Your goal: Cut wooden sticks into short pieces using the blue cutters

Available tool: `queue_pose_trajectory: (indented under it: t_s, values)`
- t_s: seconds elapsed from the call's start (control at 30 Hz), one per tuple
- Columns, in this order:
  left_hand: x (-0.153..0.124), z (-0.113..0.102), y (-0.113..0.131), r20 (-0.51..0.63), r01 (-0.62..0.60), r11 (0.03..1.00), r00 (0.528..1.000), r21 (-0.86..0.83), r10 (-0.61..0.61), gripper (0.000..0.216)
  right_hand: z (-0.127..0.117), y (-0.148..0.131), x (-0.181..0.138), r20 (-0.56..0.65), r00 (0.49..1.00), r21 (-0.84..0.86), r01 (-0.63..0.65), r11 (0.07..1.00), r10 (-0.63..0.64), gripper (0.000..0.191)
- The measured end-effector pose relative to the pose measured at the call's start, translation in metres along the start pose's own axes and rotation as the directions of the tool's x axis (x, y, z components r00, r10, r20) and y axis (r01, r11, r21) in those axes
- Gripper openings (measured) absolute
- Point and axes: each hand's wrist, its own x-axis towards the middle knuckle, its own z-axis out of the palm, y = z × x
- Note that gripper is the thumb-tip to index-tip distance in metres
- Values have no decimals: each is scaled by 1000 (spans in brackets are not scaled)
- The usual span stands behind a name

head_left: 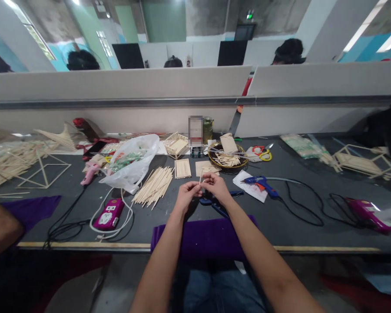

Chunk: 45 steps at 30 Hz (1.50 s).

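Observation:
Over the middle of the desk, my left hand and my right hand meet fingertip to fingertip. Both pinch a thin wooden stick that points up between them. Dark blue pliers lie partly hidden beneath my hands. Just beyond are a small wooden stick frame with a slatted panel and a flat wooden piece. To the left lies a pile of wooden sticks. A blue glue gun rests on white paper to the right.
A purple cloth covers the desk's front edge. Behind stand a basket of short sticks, a jar and yellow-handled scissors. A plastic bag, pink glue gun and corded magenta box are left. Another person's arm is far left.

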Motion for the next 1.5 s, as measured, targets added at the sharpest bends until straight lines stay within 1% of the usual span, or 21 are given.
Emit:
queue_pose_trajectory:
  t_s: [0.07, 0.13, 0.2, 0.3, 0.37, 0.43, 0.5, 0.57, 0.63, 0.73, 0.9, 1.03, 1.13, 1.2, 1.23, 1.3, 1.37, 1.4, 1.43, 1.5]
  values:
    - [1, 0, -1, 15, -26, 999, 1000, 40, 25, 38, 0, -1, 0, 4, 1000, 27, -30, 999, 30, 27]
    - [2, -1, -3, 18, -76, 992, 997, 99, 74, 33, -1, -1, -1, 26, 999, 17, -41, 999, 41, 28]
    - [4, -1, -5, 12, -154, 971, 988, 181, 154, 27, -1, -1, -2, 43, 999, -24, 2, 1000, -1, 27]
    - [8, -4, -9, -9, -256, 908, 962, 332, 274, 15, -1, 0, -2, 46, 991, -186, 134, 973, -127, 20]
    - [11, -6, -11, -48, -272, 866, 946, 421, 320, 10, -2, 2, -2, 57, 981, -353, 193, 915, -185, 15]
    - [14, -8, -14, -95, -247, 852, 941, 461, 324, 16, -3, 3, -1, 78, 977, -525, 208, 825, -196, 13]
    - [15, -9, -17, -117, -208, 873, 951, 441, 286, 21, -4, 4, -1, 103, 981, -667, 192, 720, -166, 13]
    - [14, -8, -18, -101, -180, 899, 966, 398, 238, 20, -4, 5, -1, 119, 987, -769, 162, 618, -111, 13]
    - [13, -7, -18, -74, -177, 906, 973, 386, 221, 19, -3, 6, -1, 125, 990, -825, 142, 547, -68, 14]
    - [12, -5, -18, -52, -213, 886, 965, 411, 256, 18, -2, 8, 0, 115, 992, -857, 126, 500, -53, 16]
    - [14, -5, -18, -70, -231, 875, 956, 426, 286, 15, -3, 12, 3, 114, 990, -860, 143, 491, -88, 16]
    - [15, -3, -16, -51, -254, 855, 949, 453, 310, 13, -3, 15, 4, 120, 986, -842, 163, 513, -117, 15]
    - [16, -2, -16, -58, -227, 865, 958, 447, 281, 13, -4, 15, 5, 101, 989, -824, 142, 549, -103, 16]
    - [16, -2, -17, -70, -202, 884, 965, 422, 254, 14, -5, 16, 7, 72, 993, -800, 114, 589, -93, 16]
    - [16, -2, -17, -80, -192, 892, 966, 410, 245, 15, -6, 16, 8, 55, 995, -772, 98, 627, -88, 15]
    - [15, -3, -18, -105, -176, 903, 966, 393, 234, 17, -9, 18, 9, 9, 997, -664, 67, 744, -82, 14]
    - [13, -2, -18, -116, -153, 911, 970, 383, 212, 18, -12, 20, 10, -34, 997, -489, 48, 871, -74, 16]
    - [12, -2, -18, -111, -137, 916, 975, 378, 191, 19, -13, 20, 11, -45, 997, -395, 42, 918, -66, 18]
    - [11, -1, -17, -100, -120, 921, 981, 371, 168, 19, -13, 20, 10, -47, 997, -310, 37, 950, -54, 20]
    - [9, 1, -15, -72, -99, 929, 989, 356, 133, 21, -12, 19, 9, -34, 999, -187, 23, 982, -30, 21]
